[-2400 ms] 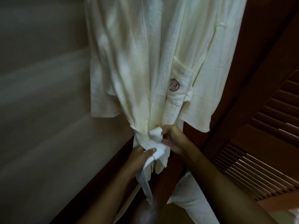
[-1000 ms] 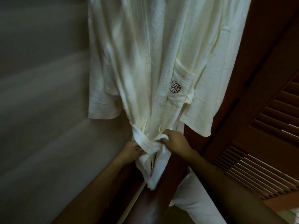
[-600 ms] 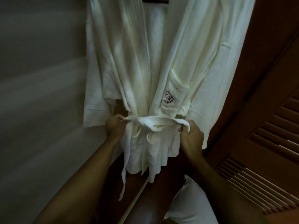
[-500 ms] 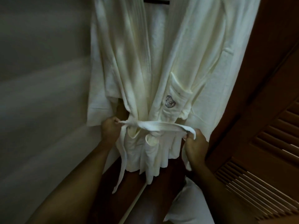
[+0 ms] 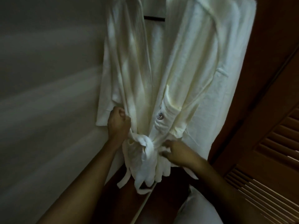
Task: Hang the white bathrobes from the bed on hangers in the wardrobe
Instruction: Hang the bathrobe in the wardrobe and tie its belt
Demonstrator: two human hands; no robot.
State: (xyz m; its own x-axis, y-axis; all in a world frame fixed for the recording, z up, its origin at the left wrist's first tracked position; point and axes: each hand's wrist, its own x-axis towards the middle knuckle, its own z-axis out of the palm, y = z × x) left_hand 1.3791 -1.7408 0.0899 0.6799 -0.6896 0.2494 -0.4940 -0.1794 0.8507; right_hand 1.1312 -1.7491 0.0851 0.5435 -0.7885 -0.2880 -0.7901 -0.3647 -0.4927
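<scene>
head | bathrobe (image 5: 186, 70) top cut off | right hand (image 5: 179, 153) blurred at belt (image 5: 145, 141)

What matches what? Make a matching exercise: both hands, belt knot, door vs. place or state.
1. left hand
2. right hand
3. belt knot
4. louvred door

A. at the robe's waist, between the hands
B. dark wood, far right
C. fist gripping the bathrobe at its front edge, up and left of the knot
D. pinching the belt right of the knot

Pairs: 1-C, 2-D, 3-A, 4-B
</scene>
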